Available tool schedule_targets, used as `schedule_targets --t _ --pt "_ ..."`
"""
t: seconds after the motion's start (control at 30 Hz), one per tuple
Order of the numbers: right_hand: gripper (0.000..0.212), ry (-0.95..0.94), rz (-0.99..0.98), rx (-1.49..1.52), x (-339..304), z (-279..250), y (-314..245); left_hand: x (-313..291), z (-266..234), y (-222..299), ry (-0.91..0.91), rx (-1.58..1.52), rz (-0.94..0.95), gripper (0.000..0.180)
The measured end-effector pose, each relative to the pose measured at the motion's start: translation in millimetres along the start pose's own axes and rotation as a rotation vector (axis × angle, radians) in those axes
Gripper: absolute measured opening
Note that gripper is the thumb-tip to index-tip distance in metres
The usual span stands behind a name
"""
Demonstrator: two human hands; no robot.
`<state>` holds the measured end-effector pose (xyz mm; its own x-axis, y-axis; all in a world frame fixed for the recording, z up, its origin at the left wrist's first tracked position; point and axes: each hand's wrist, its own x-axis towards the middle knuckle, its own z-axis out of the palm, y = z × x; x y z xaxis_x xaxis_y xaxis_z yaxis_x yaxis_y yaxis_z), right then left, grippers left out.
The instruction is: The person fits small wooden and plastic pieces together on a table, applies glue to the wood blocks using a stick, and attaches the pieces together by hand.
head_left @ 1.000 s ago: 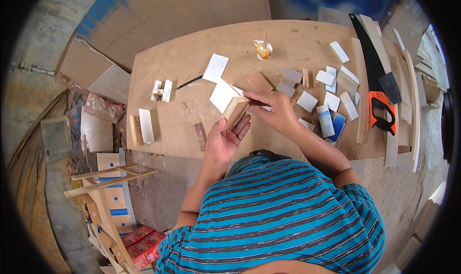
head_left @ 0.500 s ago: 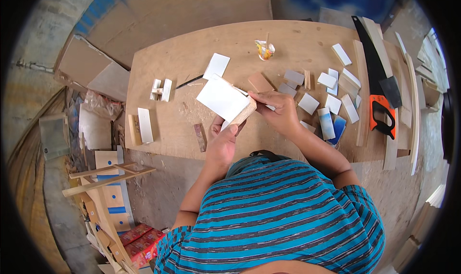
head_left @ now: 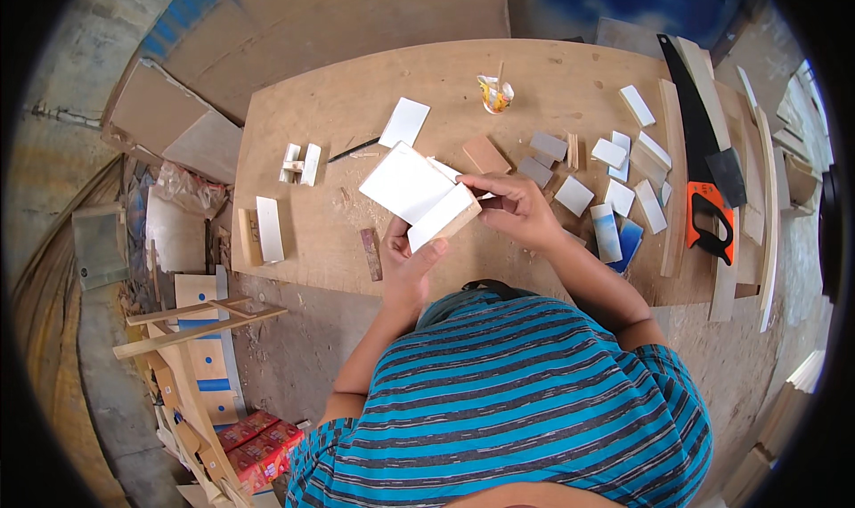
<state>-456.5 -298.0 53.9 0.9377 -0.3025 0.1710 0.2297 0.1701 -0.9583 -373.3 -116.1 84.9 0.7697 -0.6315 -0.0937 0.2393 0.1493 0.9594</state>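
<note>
Both hands hold up a small assembly of white-faced wooden boards over the table. Its larger white panel [head_left: 406, 185] points away to the upper left. A narrower white strip [head_left: 438, 220] with a raw wood edge lies along the near side. My left hand [head_left: 407, 266] grips the assembly from below, its thumb on the strip's lower end. At the other end, my right hand [head_left: 517, 211] pinches the strip's corner between thumb and fingers. Past the panel lie a loose white board [head_left: 404, 121] and a thin black stick-like tool [head_left: 354, 150]. A reddish-brown wood piece [head_left: 370, 254] is beside my left hand.
Wood offcuts [head_left: 573, 195], white, grey and blue, are scattered to the right. Beyond them rest a handsaw [head_left: 710, 219] with an orange handle and several long strips. A small crumpled cup [head_left: 495, 94] with a stick stands at the back. Small white-faced pieces [head_left: 270, 229] stand left.
The held assembly has been tilted so the near strip's white face now shows, where mostly raw wood edge showed before. Both hands keep their hold and have shifted only slightly.
</note>
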Motion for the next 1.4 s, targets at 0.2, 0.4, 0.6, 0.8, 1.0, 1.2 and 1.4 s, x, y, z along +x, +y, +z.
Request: schedule_targets --t 0.2,0.4,0.6,0.8,1.0,1.2,1.4 --pt "0.05 -0.067 0.148 0.077 -3 0 -1 0 -9 -12 -0.039 -0.032 -0.064 0.062" --pt "0.048 -0.027 0.443 0.01 2 -6 16 7 -21 -28 -0.107 -0.153 -0.29 0.058" --pt "0.048 0.059 0.524 0.221 0 -4 20 6 -27 -43 -0.131 -0.131 -0.311 0.06" --pt "0.057 -0.083 0.325 0.23 -7 -8 5 -9 -13 -26 -0.091 0.016 -0.071 0.062" --pt "0.065 -0.183 0.044 -0.046 -11 -8 -20 -17 -1 -17 -0.11 0.168 0.11 0.066" --pt "0.067 -0.183 -0.02 -0.172 -12 -12 -24 -17 -4 -23 -0.104 0.297 0.192 0.064" --pt "0.065 -0.194 -0.127 -0.27 -9 -17 -28 -15 -2 -18 -0.117 0.356 0.226 0.066"
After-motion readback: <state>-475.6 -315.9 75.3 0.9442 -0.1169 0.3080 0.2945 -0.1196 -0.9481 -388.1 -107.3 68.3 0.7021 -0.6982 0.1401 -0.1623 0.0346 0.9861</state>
